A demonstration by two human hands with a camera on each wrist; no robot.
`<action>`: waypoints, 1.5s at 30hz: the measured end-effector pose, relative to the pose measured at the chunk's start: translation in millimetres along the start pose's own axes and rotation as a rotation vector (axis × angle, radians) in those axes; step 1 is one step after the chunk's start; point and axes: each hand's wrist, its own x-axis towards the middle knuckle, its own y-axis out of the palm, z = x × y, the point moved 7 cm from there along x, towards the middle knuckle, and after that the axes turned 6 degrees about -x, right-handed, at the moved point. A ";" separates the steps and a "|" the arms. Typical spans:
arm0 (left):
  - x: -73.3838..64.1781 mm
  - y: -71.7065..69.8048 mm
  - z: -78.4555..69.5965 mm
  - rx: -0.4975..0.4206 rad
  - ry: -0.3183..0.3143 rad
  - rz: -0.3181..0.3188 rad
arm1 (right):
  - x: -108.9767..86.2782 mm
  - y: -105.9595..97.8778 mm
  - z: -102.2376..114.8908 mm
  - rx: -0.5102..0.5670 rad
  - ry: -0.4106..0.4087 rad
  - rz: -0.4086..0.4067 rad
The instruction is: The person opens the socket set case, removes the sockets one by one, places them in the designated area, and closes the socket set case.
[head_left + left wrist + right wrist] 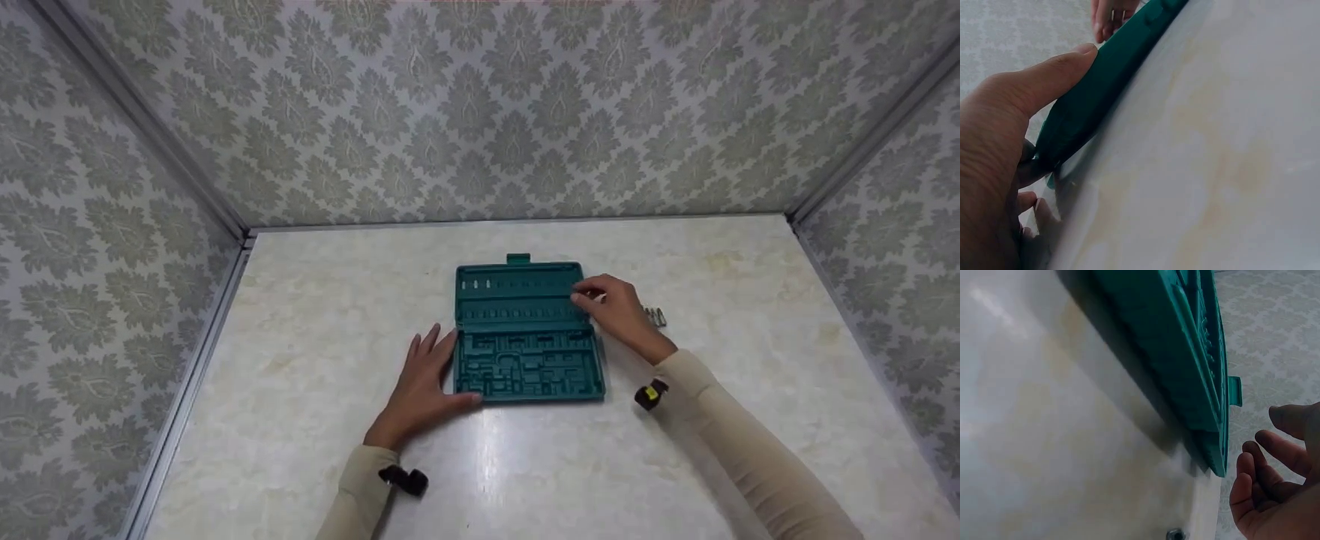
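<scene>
A green plastic case (525,364) lies unfolded on the table, its moulded tray half nearer me and its slotted lid half (517,304) behind. Three small metal pieces (475,285) sit in the lid's back row at the left. My left hand (420,382) spreads at the case's front left corner, thumb on the near rim, fingers along the left side. Over the lid's right edge hovers my right hand (615,307). In the right wrist view its thumb (1292,421) and index finger stand apart with nothing visible between them, the other fingers loosely curled.
Several small metal pieces (655,317) lie on the table (337,285) to the right of the case, partly behind my right hand. The lid's latch tab (518,259) sticks out at the back. Patterned walls (465,112) enclose the table's back and sides.
</scene>
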 end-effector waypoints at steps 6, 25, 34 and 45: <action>-1.4 -1.6 3.1 -0.015 -0.034 -0.003 | 25.3 26.4 18.7 0.002 -0.067 0.108; 1.7 2.5 0.1 0.001 0.013 0.014 | 75.3 76.0 42.9 0.004 -0.055 0.215; 0.9 0.0 2.2 -0.012 0.026 -0.004 | 87.0 93.2 54.6 -0.014 -0.099 0.203; -1.1 2.1 2.9 -0.022 -0.006 -0.002 | 96.2 107.5 60.4 -0.122 -0.077 0.156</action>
